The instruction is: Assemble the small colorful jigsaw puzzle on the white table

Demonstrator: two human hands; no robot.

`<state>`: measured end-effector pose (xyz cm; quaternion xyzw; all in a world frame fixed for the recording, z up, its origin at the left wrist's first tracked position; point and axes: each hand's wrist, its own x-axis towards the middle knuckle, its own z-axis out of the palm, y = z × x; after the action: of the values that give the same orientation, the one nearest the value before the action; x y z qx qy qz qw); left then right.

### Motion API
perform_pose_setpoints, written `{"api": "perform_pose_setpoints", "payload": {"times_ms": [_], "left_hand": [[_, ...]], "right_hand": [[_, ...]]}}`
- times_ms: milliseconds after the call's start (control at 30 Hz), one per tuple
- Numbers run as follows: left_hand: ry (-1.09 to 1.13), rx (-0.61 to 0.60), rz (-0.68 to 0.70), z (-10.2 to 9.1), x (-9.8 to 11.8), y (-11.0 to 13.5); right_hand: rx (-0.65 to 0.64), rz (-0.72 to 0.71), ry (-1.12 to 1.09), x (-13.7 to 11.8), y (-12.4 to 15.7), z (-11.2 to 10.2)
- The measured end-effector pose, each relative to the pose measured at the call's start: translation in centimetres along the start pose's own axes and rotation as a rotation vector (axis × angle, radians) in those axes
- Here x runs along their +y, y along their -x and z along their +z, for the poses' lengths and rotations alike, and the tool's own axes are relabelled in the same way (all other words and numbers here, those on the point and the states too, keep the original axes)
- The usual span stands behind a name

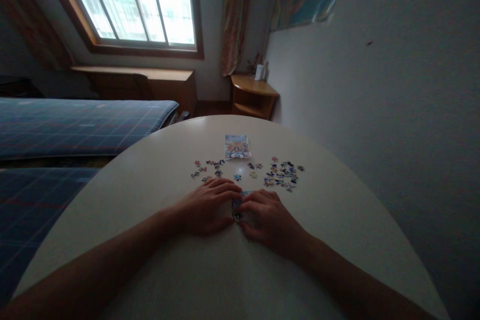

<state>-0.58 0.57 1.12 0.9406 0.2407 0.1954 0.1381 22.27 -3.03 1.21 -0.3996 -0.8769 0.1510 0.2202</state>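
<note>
A small joined patch of jigsaw puzzle (236,203) lies flat on the round table between my hands, partly covered by fingers. My left hand (210,206) holds its left edge, with thumb low and fingers curved over the top. On the opposite edge, my right hand (264,215) grips with thumb and fingers bent around it. A loose blue puzzle piece (237,178) and a yellowish puzzle piece (253,175) lie just beyond. Behind them is a printed picture sheet (237,147) in blue and orange.
A dense heap of puzzle pieces (283,176) is at the right, and scattered puzzle pieces (210,166) lie at the left. The white round table (180,270) borders a blue plaid mattress (75,127) on the left. A wooden corner shelf (255,85) stands behind, beside the wall.
</note>
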Motion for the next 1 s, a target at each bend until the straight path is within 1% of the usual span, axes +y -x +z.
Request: {"api": "perform_pose_setpoints", "payload": {"times_ms": [233, 633, 867, 1000], "left_hand": [[0.006, 0.005, -0.005, 0.11, -0.01, 0.11], [0.005, -0.016, -0.017, -0.02, -0.09, 0.06], [-0.009, -0.027, -0.024, -0.17, 0.04, 0.06], [-0.01, -0.019, -0.024, -0.06, -0.03, 0.08]], "right_hand": [[-0.006, -0.073, 0.022, 0.36, 0.3, 0.09], [0.043, -0.105, 0.049, 0.01, 0.37, -0.38], [0.047, -0.131, 0.046, 0.08, 0.28, -0.44], [0.07, -0.167, 0.058, 0.4, 0.31, -0.32]]}}
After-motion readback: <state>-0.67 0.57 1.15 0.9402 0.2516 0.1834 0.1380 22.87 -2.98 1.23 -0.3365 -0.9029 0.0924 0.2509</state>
